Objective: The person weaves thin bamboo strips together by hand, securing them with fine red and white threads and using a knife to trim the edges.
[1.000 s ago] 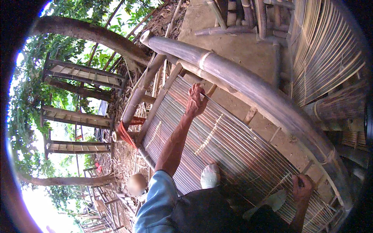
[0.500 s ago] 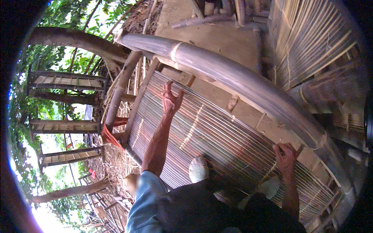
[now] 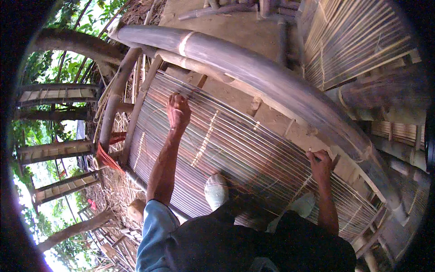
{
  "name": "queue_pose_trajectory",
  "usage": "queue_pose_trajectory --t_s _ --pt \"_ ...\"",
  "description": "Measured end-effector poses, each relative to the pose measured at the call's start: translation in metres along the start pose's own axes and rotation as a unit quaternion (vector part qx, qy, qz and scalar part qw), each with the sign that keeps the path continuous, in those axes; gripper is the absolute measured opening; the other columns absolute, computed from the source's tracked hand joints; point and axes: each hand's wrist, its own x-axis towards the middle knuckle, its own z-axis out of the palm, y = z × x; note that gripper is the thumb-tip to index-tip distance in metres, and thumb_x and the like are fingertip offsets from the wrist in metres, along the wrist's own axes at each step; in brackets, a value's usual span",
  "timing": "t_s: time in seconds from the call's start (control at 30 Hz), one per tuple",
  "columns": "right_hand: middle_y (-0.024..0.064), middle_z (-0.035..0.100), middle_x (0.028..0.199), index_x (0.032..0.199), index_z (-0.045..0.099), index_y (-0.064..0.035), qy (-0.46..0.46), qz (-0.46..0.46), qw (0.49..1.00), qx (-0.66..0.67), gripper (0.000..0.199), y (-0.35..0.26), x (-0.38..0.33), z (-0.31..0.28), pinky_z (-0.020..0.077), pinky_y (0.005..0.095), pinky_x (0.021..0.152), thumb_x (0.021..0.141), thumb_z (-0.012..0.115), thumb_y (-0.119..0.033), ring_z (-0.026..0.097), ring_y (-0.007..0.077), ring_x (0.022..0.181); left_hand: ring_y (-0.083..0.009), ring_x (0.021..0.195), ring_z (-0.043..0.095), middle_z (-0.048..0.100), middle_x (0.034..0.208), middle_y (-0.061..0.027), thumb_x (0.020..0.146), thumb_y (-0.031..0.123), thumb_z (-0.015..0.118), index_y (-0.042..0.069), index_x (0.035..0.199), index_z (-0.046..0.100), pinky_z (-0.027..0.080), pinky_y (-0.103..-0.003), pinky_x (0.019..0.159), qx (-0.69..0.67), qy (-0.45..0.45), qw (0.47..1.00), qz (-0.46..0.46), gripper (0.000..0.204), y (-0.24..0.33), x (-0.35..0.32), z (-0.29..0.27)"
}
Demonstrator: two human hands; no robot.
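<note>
Thin bamboo slats (image 3: 235, 149) form a long panel in front of me, crossed by rows of pale lashing (image 3: 206, 138). My left hand (image 3: 178, 112) is over the panel's far left part, its fingers curled closed. Whatever they hold, if anything, is hidden. To the right, my right hand (image 3: 321, 164) is closed in a pinch at the panel's far edge. A small pale tip shows at its fingers, but I cannot make out the thing. A short dark piece (image 3: 335, 161) lies right beside this hand; whether it is held, I cannot tell.
A thick bamboo pole (image 3: 253, 68) runs along the far side of the panel. Red cloth (image 3: 108, 158) is tied at the left corner post. My pale-covered feet (image 3: 216, 192) are at the near side. Another slatted panel (image 3: 358, 43) stands at the far right.
My left hand has gone from spread fingers to curled ones, near the far edge of the slats. My right hand stays pinched at about the same spot. The whole view has shifted.
</note>
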Motion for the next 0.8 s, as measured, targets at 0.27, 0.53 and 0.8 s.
queue_pose_trajectory --t_s 0.27,0.53,0.8 --pt "0.0117 0.065 0.094 0.090 0.071 -0.0068 -0.067 -0.075 0.993 -0.061 0.022 -0.011 0.013 -0.015 0.0463 0.0436 0.087 0.086 0.071 -0.029 0.060 0.0301 0.093 -0.0105 0.062 0.062 0.060 0.066 -0.0052 0.092 0.030 0.064 -0.002 0.098 0.071 0.049 -0.029 0.055 -0.327 -0.356 0.833 -0.270 0.033 -0.052 -0.010 -0.086" --pt "0.0167 0.066 0.096 0.093 0.069 -0.0028 -0.278 -0.219 0.913 -0.204 0.021 -0.176 0.048 -0.067 0.0469 0.0440 0.089 0.082 0.071 -0.020 0.060 0.0361 0.099 -0.0192 0.080 0.060 0.065 0.109 -0.0168 0.097 0.015 0.054 -0.001 0.108 0.061 0.055 -0.039 0.088 -0.479 0.053 0.778 -0.403 0.021 -0.233 -0.171 -0.260" --pt "0.0229 0.065 0.104 0.115 0.061 -0.0028 -0.410 -0.337 0.820 -0.215 0.030 -0.284 0.079 0.003 0.0486 0.0478 0.088 0.090 0.060 -0.020 0.062 0.0399 0.100 -0.0100 0.075 0.055 0.064 0.099 -0.0060 0.092 0.011 0.054 0.004 0.123 0.062 0.043 -0.023 0.070 -0.507 0.131 0.700 -0.486 0.032 -0.224 -0.097 -0.220"
